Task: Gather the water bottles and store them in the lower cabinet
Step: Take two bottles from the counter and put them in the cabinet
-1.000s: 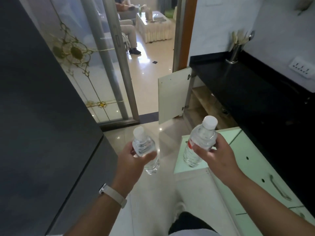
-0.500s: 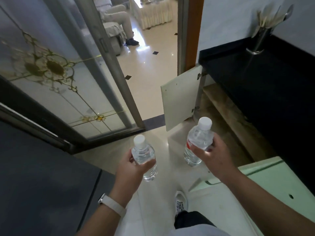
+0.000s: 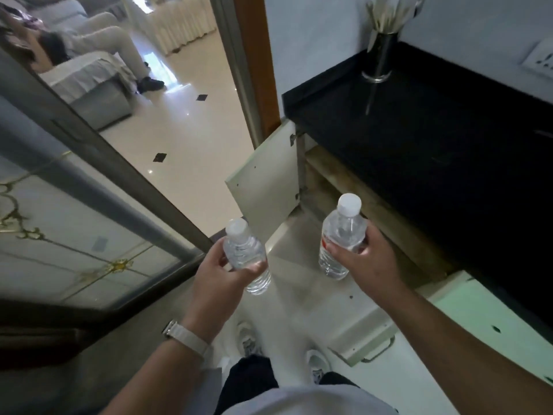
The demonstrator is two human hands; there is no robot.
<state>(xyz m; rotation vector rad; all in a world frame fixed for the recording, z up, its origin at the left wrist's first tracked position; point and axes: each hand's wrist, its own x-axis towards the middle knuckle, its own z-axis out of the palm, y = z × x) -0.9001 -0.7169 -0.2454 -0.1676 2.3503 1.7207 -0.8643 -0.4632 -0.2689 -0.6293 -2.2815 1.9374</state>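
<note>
Clear plastic, white-capped, the two water bottles are both in hand: the left hand (image 3: 223,272) wraps the left bottle (image 3: 247,256) and the right hand (image 3: 366,259) wraps the right bottle (image 3: 342,238), fingers closed round each body. At one o'clock from the bottles the lower cabinet (image 3: 359,205) stands with its door (image 3: 264,178) swung open under the black counter (image 3: 434,130). Gathering looks done for this pair, storing is not; the shelf seems bare, though shadow hides most of it.

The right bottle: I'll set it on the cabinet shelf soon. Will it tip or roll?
The right bottle looks tall and narrow, so it may tip if nudged. It appears full, so probably fairly steady upright. Laid down, its round body would likely roll. The right hand grips it mid-body.
</note>
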